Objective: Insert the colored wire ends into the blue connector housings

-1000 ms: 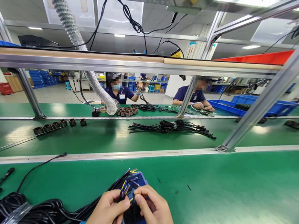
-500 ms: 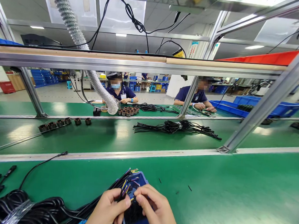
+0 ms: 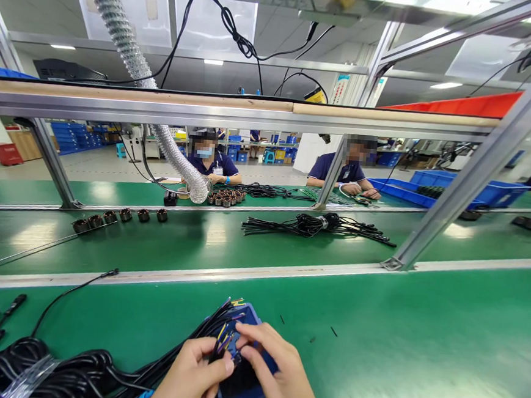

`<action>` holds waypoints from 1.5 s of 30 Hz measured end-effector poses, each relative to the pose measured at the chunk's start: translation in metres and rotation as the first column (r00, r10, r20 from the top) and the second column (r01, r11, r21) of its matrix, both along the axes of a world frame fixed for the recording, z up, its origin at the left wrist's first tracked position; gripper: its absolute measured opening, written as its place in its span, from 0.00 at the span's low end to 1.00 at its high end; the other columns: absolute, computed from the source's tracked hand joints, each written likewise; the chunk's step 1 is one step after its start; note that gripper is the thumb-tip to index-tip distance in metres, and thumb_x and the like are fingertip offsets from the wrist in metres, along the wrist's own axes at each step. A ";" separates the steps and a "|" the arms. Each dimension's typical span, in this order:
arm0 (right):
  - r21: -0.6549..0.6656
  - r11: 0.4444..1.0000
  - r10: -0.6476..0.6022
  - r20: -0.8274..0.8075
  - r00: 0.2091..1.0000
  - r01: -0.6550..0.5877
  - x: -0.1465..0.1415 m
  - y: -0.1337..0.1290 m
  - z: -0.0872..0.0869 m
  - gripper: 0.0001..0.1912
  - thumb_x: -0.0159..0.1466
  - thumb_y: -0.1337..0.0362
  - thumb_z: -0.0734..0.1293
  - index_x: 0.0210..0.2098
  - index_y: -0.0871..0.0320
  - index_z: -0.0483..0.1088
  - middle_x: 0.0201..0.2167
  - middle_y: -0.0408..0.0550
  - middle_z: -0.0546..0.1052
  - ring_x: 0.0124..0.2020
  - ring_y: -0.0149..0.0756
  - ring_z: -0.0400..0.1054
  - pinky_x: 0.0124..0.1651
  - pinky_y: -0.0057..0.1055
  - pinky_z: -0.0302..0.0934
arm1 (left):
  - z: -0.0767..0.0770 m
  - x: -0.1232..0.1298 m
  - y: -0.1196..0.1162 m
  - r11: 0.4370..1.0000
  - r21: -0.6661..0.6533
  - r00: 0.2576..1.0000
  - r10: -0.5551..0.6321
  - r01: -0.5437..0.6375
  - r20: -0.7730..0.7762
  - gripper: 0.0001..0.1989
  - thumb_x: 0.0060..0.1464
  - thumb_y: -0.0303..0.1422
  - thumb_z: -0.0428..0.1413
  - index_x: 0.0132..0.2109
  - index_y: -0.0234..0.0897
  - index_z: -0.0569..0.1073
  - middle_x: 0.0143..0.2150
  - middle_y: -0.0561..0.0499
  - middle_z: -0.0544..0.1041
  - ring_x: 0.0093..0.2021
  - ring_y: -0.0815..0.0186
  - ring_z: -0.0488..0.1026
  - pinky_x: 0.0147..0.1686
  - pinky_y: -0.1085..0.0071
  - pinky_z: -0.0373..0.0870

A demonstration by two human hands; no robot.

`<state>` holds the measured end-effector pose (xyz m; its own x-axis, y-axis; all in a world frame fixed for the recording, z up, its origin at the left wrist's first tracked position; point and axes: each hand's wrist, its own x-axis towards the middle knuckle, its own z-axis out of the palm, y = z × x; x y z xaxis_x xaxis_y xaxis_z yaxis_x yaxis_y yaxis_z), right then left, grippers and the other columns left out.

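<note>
Cable ends of the bundle of thin black cables [image 3: 108,377] fan out over the small blue plastic tray [image 3: 251,385] at the near edge of the green bench mat [image 3: 418,358]; the stripped tips [image 3: 233,310] show yellow, purple and other coloured insulation. The left hand [image 3: 191,377] is clenched around the cable ends just short of the tips, which keeps them gathered and level. The right hand [image 3: 279,378] pinches coloured cores between thumb and forefinger, directly above the tray, probably so that loose pieces fall inside it.

The cables are slender, round and matt black; left of the hands they mass into a coiled heap bound with a clear plastic band [image 3: 31,377]. The tray is a shallow rigid box with a dark interior. The mat is smooth and glossy, with a few short black offcuts [image 3: 334,331] scattered right of the tray.

Farther off, beyond an aluminium rail [image 3: 250,274], a second strip carries a row of small round copper-wound parts [image 3: 117,218] and another black cable bundle [image 3: 318,226]. A ribbed silver flexible duct [image 3: 176,161] hangs down at the far side, where two seated people in dark blue shirts [image 3: 215,164] work.
</note>
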<state>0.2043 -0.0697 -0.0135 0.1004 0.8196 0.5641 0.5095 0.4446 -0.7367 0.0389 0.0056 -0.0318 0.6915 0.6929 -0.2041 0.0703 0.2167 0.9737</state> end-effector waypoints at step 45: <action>-0.300 0.892 0.367 0.050 0.929 -0.337 0.011 -0.015 0.018 0.04 0.58 0.65 0.72 0.32 0.57 0.79 0.33 0.46 0.81 0.36 0.36 0.74 0.43 0.26 0.65 | 0.007 -0.001 0.006 1.000 0.018 0.986 0.018 -0.022 0.164 0.24 0.40 0.50 0.67 0.29 0.34 0.70 0.26 0.54 0.72 0.28 0.70 0.71 0.28 0.76 0.65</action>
